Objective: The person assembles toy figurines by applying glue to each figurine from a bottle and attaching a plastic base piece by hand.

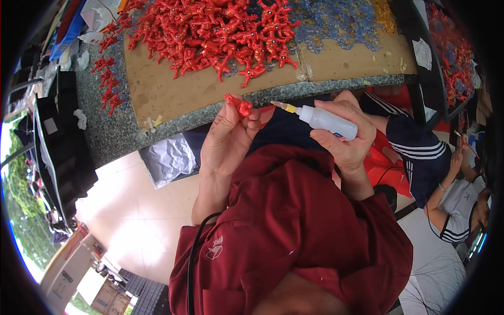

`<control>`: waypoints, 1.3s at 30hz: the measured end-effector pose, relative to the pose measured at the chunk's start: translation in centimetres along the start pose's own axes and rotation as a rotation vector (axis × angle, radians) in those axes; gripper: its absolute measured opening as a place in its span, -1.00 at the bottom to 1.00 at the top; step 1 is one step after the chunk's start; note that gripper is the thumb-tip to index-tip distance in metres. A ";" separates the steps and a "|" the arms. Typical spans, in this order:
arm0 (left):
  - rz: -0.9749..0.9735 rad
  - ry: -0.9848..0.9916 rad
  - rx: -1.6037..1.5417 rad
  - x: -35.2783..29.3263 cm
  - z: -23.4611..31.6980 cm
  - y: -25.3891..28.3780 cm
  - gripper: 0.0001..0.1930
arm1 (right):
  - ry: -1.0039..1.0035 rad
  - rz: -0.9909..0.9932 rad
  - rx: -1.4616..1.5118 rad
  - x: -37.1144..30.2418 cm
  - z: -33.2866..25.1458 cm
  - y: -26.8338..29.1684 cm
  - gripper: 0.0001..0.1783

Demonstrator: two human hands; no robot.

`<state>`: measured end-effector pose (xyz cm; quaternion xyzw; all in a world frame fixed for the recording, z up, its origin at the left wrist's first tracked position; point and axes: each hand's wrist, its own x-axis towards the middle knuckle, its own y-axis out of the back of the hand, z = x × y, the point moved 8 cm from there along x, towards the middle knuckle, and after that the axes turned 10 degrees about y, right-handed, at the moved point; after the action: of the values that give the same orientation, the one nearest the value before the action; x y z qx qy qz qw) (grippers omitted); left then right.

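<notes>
Between the thumb and fingers of my left hand (229,137) is a small red plastic figure (240,105), held up just off the table's near edge. My right hand (347,131) wraps round a white squeeze bottle (332,124) with a yellow collar and a thin nozzle. The bottle lies nearly level, its tip pointing left toward the figure, with a gap between them. Beyond both hands, a large heap of red figures (210,37) covers the back of the cardboard sheet (157,100).
Clear bluish pieces (336,26) and some yellow ones (386,18) lie right of the heap. More red figures line the granite tabletop (97,126) at left. A black crate (65,136) stands further left. Another person (457,194) sits at the right.
</notes>
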<state>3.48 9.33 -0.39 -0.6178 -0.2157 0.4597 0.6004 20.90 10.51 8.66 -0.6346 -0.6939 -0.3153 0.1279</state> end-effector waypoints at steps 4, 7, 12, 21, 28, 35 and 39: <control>0.078 0.057 -0.003 0.1 -0.6 0.2 -0.75 | 0.042 -0.059 -0.041 0.1 -0.7 -0.5 -0.56; 0.057 0.090 -0.063 0.3 -1.0 0.2 -0.75 | 0.062 -0.074 -0.061 0.2 -0.7 -0.9 -0.56; 0.090 0.108 -0.117 0.3 -1.3 0.7 -0.75 | 0.064 -0.086 -0.058 0.2 -0.4 -1.4 -0.56; 0.047 0.139 -0.115 0.6 -1.7 0.4 -0.77 | 0.037 -0.098 -0.105 0.2 -0.3 -1.7 -0.56; 0.046 0.129 -0.098 0.8 -1.7 0.4 -0.79 | 0.020 -0.115 -0.049 0.0 -0.4 -1.4 -0.56; 0.050 0.114 -0.027 1.1 -1.7 0.4 -0.80 | 0.023 -0.128 -0.024 0.2 -0.4 -1.7 -0.57; 0.067 0.119 0.008 1.1 -1.7 0.5 -0.79 | 0.007 -0.127 -0.036 0.3 -0.4 -1.3 -0.60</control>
<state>5.25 9.22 -1.44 -0.6485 -0.1567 0.4429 0.5990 19.55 10.51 8.81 -0.5902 -0.7267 -0.3375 0.0989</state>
